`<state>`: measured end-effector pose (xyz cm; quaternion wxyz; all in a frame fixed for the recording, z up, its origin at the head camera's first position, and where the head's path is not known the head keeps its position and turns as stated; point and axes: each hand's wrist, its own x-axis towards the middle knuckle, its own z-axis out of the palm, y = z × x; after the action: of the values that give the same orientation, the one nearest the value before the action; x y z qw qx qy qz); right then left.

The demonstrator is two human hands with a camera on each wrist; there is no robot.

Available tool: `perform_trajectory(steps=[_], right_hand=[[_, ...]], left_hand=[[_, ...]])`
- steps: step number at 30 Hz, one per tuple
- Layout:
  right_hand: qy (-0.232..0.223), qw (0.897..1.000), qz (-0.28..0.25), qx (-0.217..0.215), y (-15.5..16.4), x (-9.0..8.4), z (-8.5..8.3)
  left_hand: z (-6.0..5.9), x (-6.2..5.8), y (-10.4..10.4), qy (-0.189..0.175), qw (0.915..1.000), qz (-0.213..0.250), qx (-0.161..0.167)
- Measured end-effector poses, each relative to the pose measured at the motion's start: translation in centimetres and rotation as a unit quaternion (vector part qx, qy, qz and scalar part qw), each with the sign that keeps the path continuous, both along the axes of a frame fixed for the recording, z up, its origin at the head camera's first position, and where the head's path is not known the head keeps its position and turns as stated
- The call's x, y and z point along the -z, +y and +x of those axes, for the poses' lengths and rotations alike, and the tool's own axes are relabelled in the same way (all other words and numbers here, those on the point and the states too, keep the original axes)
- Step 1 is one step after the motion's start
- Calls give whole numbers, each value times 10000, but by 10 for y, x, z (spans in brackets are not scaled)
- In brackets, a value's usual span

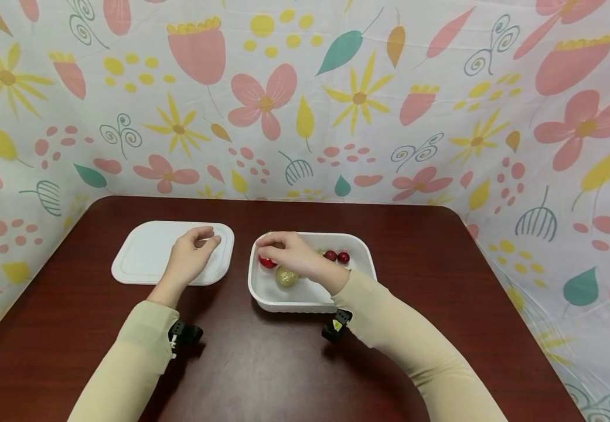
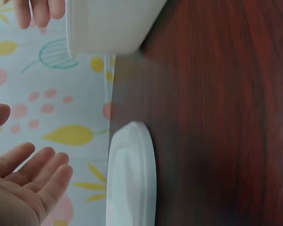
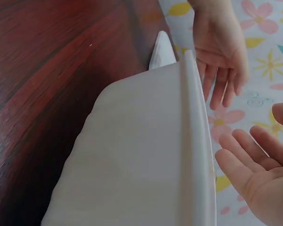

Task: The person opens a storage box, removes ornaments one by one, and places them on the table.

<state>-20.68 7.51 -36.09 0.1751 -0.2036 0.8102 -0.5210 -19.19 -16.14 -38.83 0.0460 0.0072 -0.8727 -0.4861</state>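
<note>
Over the white tray (image 1: 310, 305), whose side wall fills much of the right wrist view, hovers my right hand (image 1: 295, 255). Its fingers (image 3: 243, 162) look relaxed and slightly bent, with nothing seen between them. Inside the tray lie a glittery gold ball (image 1: 286, 276), a shiny red ball (image 1: 267, 262) partly under the hand, and small dark red balls (image 1: 343, 257). Other contents are hidden by the hand and forearm. To the left, a flat white lid (image 1: 143, 252) lies on the table. Above its right part my left hand (image 1: 190, 255) is held with loose fingers, holding nothing visible.
The dark reddish-brown table (image 1: 262, 363) carries the tray and the lid side by side, with a narrow gap between them. A floral-patterned curtain (image 1: 305, 117) stands behind and along the sides. Each wrist wears a black camera strap (image 1: 184, 334).
</note>
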Motion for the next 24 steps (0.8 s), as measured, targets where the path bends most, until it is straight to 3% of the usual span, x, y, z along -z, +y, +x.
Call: perform_trajectory(steps=[6, 13, 19, 24], right_hand=[[590, 9979, -94, -250, 8, 6, 3], [1390, 9895, 326, -221, 17, 10, 7], [1461, 9870, 676, -12, 25, 14, 10], [1910, 9774, 904, 3, 30, 19, 11]], left_hand=[[1, 7, 15, 25, 9997, 136, 199], [4, 16, 29, 20, 9976, 556, 399], [4, 24, 39, -405, 9942, 917, 381], [3, 28, 47, -642, 9897, 1222, 385]])
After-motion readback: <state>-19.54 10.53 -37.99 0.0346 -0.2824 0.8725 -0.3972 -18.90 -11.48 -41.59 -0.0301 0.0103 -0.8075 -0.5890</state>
